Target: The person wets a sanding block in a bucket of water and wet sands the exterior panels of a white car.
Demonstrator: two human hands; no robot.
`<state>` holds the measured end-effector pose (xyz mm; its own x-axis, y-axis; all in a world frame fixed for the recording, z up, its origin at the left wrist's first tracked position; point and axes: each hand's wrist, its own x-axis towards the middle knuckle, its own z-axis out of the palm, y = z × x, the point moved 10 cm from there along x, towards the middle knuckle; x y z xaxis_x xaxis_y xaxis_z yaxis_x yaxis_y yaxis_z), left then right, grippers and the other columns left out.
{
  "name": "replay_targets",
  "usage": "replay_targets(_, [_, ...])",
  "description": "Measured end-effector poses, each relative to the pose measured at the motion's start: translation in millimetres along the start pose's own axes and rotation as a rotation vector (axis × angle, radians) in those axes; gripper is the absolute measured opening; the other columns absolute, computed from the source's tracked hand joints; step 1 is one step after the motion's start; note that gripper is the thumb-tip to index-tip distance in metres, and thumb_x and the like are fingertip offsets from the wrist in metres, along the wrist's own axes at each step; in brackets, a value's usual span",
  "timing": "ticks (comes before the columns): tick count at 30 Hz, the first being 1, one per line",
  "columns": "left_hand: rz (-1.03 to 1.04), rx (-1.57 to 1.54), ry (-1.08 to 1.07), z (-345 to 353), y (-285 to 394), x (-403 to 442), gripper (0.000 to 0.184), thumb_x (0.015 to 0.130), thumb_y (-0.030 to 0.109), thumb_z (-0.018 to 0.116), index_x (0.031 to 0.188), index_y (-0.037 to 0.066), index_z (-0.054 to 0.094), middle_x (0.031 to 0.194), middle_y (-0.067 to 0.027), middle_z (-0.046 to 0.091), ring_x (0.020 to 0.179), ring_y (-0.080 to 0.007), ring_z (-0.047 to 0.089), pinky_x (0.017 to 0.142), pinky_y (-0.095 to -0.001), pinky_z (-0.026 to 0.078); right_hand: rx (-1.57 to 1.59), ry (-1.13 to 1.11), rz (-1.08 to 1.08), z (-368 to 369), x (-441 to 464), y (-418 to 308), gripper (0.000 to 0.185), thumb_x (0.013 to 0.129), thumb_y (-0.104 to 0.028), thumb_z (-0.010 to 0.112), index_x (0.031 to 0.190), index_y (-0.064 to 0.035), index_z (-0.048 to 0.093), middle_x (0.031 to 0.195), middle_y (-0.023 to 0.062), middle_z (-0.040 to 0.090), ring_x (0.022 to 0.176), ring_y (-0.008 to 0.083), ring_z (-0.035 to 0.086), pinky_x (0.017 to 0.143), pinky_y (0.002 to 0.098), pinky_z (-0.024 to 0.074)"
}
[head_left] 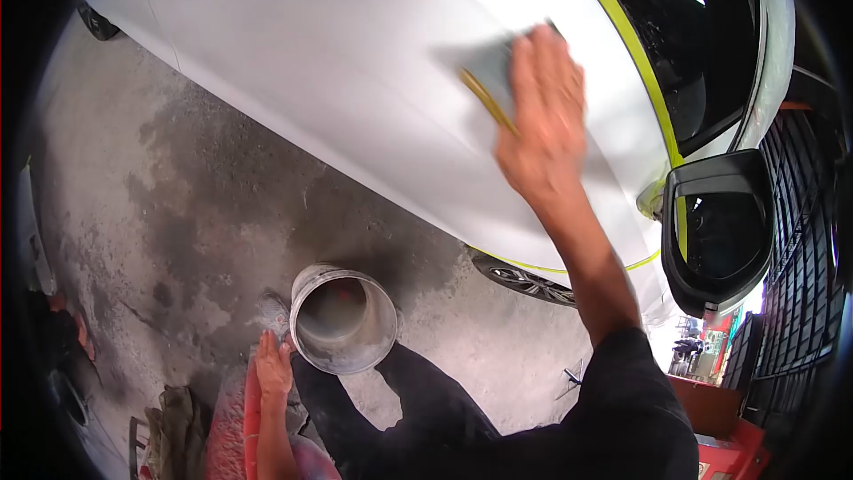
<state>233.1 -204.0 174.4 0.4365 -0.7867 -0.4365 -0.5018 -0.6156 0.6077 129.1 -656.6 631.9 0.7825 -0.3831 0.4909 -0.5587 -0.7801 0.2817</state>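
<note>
My right hand (544, 116), blurred by motion, presses a grey sanding sheet (490, 60) with a yellowish edge flat against the white car panel (338, 44). Its fingers lie over the sheet, hiding part of it. Low at the left, my left hand (274, 366) rests along the rim of a red, worn object (252, 427), its fingers stretched out and nothing visible in them. Just beside that hand stands a whitish bucket (306, 338) with cloudy liquid inside, close to my legs.
Yellow-green masking tape (622, 22) runs along the window edge. A black side mirror (720, 231) juts out at the right. Below the panel is a wheel (524, 281). The concrete floor (213, 213) has dark, wet-looking patches. A brownish cloth (175, 431) lies at the lower left.
</note>
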Motion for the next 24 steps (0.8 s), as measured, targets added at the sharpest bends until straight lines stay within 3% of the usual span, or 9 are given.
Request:
replay_targets(3, [-0.014,0.007,-0.017,1.6,-14.0,-6.8,0.059,0.104,0.036,0.044,0.135,-0.014,0.050,0.140,-0.0369,0.049,0.132,-0.0497,0.047,0.113,-0.0508,0.035,-0.131,-0.031,0.119,-14.0,-71.6,40.1,0.075,0.076,0.013,0.053,0.149,0.0054,0.041,0.157,0.0280,0.035,0.148,0.0429,0.030,0.121,0.0529,0.0193])
replay_targets(5, [-0.017,0.017,-0.024,3.8,-25.8,-9.2,0.057,0.104,0.035,0.045,0.134,-0.014,0.051,0.137,-0.0364,0.052,0.127,-0.0498,0.051,0.109,-0.0509,0.039,-0.075,0.073,0.070,-13.3,-69.1,36.0,0.076,0.075,0.012,0.054,0.150,0.0062,0.039,0.157,0.0285,0.033,0.148,0.0444,0.028,0.122,0.0537,0.0182])
replay_targets(7, [-0.015,0.005,-0.014,2.0,-27.3,-10.2,0.055,0.103,0.033,0.046,0.132,-0.013,0.053,0.134,-0.0356,0.055,0.123,-0.0499,0.054,0.106,-0.0508,0.042,-0.093,-0.037,0.005,1.5,-19.7,10.4,0.067,0.082,0.005,0.056,0.147,0.0076,0.042,0.154,0.0307,0.037,0.147,0.0476,0.030,0.121,0.0544,0.0198])
replay_targets(8, [-0.021,-0.013,-0.003,-3.9,-18.2,-4.0,0.054,0.103,0.032,0.046,0.131,-0.013,0.054,0.132,-0.0351,0.056,0.120,-0.0500,0.056,0.104,-0.0508,0.044,-0.078,0.002,-0.036,7.6,9.1,-7.1,0.069,0.079,0.006,0.053,0.146,0.0073,0.043,0.153,0.0304,0.039,0.145,0.0474,0.033,0.119,0.0553,0.0235])
replay_targets(12, [-0.062,-0.044,0.021,-1.1,-6.5,9.6,0.047,0.101,0.029,0.050,0.126,-0.009,0.058,0.128,-0.0328,0.059,0.113,-0.0486,0.060,0.100,-0.0501,0.047,-0.076,0.075,-0.149,23.0,64.9,-37.3,0.062,0.082,0.001,0.054,0.143,0.0077,0.046,0.153,0.0279,0.040,0.143,0.0463,0.037,0.119,0.0551,0.0254])
replay_targets(16, [-0.088,-0.131,0.014,15.0,6.7,12.3,0.045,0.101,0.029,0.051,0.125,-0.007,0.060,0.127,-0.0306,0.061,0.115,-0.0464,0.060,0.101,-0.0490,0.047,-0.158,-0.159,-0.051,30.7,-34.3,-16.6,0.058,0.087,0.000,0.050,0.144,0.0085,0.046,0.152,0.0314,0.040,0.142,0.0492,0.036,0.119,0.0566,0.0212])
replay_targets(19, [-0.116,-0.149,0.068,18.3,-9.0,8.0,0.047,0.102,0.033,0.049,0.126,-0.006,0.061,0.130,-0.0285,0.061,0.119,-0.0439,0.059,0.104,-0.0480,0.046,-0.286,-0.122,-0.104,40.5,-94.7,-3.3,0.054,0.089,0.000,0.047,0.142,0.0096,0.047,0.149,0.0317,0.044,0.142,0.0498,0.038,0.119,0.0574,0.0197])
replay_targets(24, [-0.174,-0.187,0.019,15.8,-5.3,7.2,0.048,0.102,0.034,0.049,0.125,-0.005,0.061,0.129,-0.0282,0.061,0.119,-0.0433,0.060,0.103,-0.0482,0.047,-0.195,-0.147,-0.226,59.9,44.7,-80.9,0.053,0.089,0.001,0.048,0.142,0.0089,0.048,0.152,0.0270,0.043,0.143,0.0448,0.038,0.119,0.0530,0.0258])
